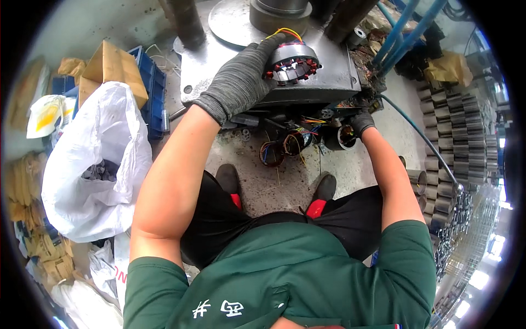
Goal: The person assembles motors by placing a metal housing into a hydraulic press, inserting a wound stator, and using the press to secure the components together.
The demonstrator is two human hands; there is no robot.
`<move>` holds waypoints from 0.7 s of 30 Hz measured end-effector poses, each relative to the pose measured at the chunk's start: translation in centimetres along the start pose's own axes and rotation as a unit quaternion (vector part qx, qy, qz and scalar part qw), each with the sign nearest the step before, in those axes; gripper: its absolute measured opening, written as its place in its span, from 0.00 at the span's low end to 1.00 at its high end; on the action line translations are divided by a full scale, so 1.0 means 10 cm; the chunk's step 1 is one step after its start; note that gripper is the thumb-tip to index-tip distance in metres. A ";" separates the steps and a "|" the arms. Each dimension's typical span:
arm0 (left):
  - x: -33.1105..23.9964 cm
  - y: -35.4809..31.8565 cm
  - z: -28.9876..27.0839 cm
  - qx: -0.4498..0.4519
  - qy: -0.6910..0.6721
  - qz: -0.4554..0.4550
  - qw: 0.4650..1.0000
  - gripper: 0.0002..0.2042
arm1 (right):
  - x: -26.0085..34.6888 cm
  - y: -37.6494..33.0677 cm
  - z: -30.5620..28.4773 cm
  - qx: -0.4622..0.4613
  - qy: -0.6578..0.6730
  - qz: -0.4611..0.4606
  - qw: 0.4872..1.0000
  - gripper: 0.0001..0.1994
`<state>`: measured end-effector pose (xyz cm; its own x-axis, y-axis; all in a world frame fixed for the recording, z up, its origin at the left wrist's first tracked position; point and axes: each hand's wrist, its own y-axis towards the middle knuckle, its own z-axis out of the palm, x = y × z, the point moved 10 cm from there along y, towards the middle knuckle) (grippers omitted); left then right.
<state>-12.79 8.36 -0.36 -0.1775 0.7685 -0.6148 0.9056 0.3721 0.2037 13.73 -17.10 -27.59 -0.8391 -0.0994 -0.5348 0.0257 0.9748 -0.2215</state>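
My left hand [244,77], in a grey knit glove, grips a round metal motor stator [293,63] with red-insulated windings and yellow leads, resting it on the grey steel press table [329,77]. My right hand [361,122], in a dark glove, reaches down under the table's front edge and touches a dark cylindrical stator [342,137] on the floor. Two more wound stators [285,147] with coloured wires lie on the floor between my feet and the machine.
A white plastic sack [93,164] stands at my left, with a blue crate [152,90] and cardboard behind it. Rows of stacked metal rings [460,131] fill the right side. A blue hose [416,137] runs across the floor. Machine columns rise at the top.
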 end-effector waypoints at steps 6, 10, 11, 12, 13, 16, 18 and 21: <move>0.03 -0.05 0.04 -0.027 0.008 0.019 0.999 0.45 | -0.09 -0.32 0.50 0.305 0.107 0.071 0.944 0.09; 0.01 -0.02 0.07 -0.008 0.013 0.001 1.000 0.43 | -0.17 -0.76 0.28 0.367 0.075 0.110 0.921 0.09; 0.04 -0.04 0.03 -0.014 0.015 -0.006 1.000 0.42 | -0.17 -0.77 -0.05 0.384 0.059 0.118 0.914 0.09; 0.04 -0.04 0.04 -0.017 0.011 -0.006 1.000 0.41 | -0.24 -0.90 -0.15 0.362 0.077 0.134 0.919 0.10; 0.04 -0.03 0.06 -0.021 0.007 -0.007 1.000 0.39 | -0.30 -1.08 -0.24 0.356 0.092 0.152 0.917 0.10; 0.10 -0.05 0.08 -0.041 -0.029 -0.013 0.999 0.36 | -0.46 -1.54 -0.76 0.303 0.141 0.215 0.918 0.11; 0.13 -0.08 0.08 -0.038 -0.047 -0.015 0.998 0.38 | -0.50 -1.80 -1.20 0.247 0.197 0.263 0.912 0.12; 0.17 -0.09 0.11 -0.019 -0.047 -0.027 0.998 0.42 | -0.36 -2.10 -1.97 0.200 0.388 0.347 0.830 0.15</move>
<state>-13.50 8.73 -2.42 -0.1863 0.6949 -0.6946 0.8800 0.4324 0.1965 5.52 -33.29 -4.96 -0.6405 0.7679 0.0053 0.6971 0.5843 -0.4154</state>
